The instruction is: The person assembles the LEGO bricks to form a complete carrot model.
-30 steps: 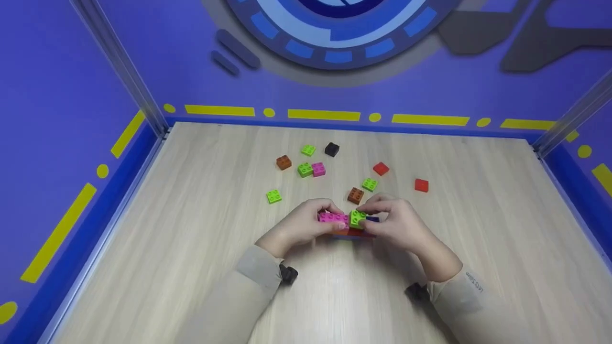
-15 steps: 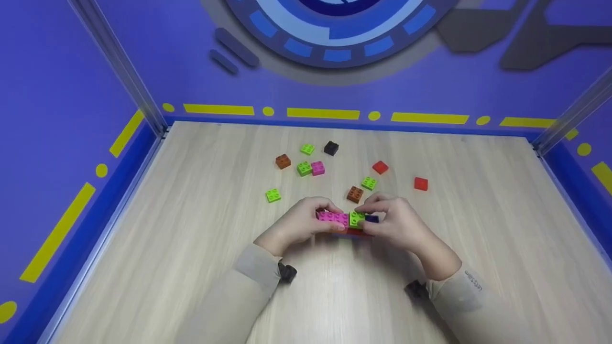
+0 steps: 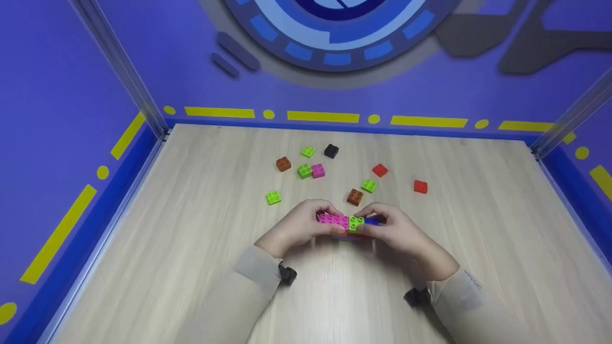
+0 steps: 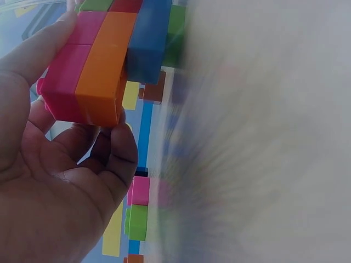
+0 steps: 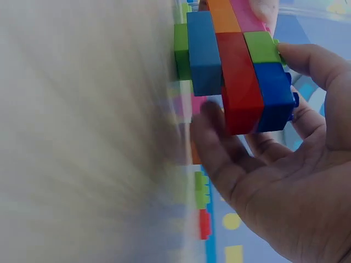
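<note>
Both hands are at a stack of toy building bricks near the middle of the table. My left hand (image 3: 303,223) grips the stack's left end, its thumb along the pink bricks (image 3: 333,219) on top. With thumb and index finger, my right hand (image 3: 401,231) pinches the small lime-green brick (image 3: 355,223) in the top row. A dark blue brick (image 5: 274,98) sits right beside the green one. Beneath that row lie an orange brick (image 4: 107,66) and a red brick (image 5: 240,87). Lower still are a lighter blue brick (image 5: 204,55) and a green brick (image 5: 181,52).
Beyond the hands lie loose bricks: brown ones (image 3: 355,197), lime-green ones (image 3: 273,198), a pink one (image 3: 318,170), a black one (image 3: 331,151) and red ones (image 3: 420,187). Blue panels (image 3: 315,95) wall the table's back and sides.
The green brick has come down level with the pink bricks, the right hand lowering slightly with it. More of the dark blue brick shows now. The left hand keeps its grip.
</note>
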Tool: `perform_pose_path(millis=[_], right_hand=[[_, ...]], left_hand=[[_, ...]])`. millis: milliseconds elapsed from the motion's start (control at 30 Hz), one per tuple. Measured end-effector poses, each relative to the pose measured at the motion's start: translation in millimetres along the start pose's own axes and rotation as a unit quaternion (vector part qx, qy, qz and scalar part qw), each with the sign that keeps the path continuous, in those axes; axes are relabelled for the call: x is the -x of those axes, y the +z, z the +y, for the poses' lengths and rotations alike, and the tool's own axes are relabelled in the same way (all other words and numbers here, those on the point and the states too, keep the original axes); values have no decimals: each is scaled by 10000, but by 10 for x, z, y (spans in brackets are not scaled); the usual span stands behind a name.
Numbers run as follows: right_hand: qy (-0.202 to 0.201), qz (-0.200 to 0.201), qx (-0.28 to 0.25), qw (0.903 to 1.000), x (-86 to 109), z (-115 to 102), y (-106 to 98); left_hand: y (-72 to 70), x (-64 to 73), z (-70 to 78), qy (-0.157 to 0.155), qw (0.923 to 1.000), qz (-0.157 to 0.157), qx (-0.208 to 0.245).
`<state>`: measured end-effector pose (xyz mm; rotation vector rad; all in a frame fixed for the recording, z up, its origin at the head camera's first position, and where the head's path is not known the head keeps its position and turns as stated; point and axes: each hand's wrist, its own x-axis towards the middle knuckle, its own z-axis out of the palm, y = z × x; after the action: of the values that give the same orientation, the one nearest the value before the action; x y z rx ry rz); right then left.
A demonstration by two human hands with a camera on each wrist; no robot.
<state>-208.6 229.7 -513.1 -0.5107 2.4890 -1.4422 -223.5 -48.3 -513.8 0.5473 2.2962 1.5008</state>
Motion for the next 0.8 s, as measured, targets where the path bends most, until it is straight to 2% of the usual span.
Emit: perform_pose_path(millis=[233, 400, 567, 700, 800], right_hand=[[457, -113, -334, 9983, 23, -49, 22], [563, -201, -535, 9968, 19, -63, 14], [641, -193, -525, 9964, 16, -77, 24], [697, -202, -610, 9955, 13, -80, 30], [736, -206, -683, 9947, 16, -85, 23]], left_hand=[[7, -8, -16, -91, 10000, -24, -22], [8, -15, -6, -105, 9999, -5, 20], [-4, -6, 13, -117, 9999, 8, -19], [-13, 12, 22, -133, 9998, -24, -164], [-14, 14, 28, -18, 9992, -95, -390]])
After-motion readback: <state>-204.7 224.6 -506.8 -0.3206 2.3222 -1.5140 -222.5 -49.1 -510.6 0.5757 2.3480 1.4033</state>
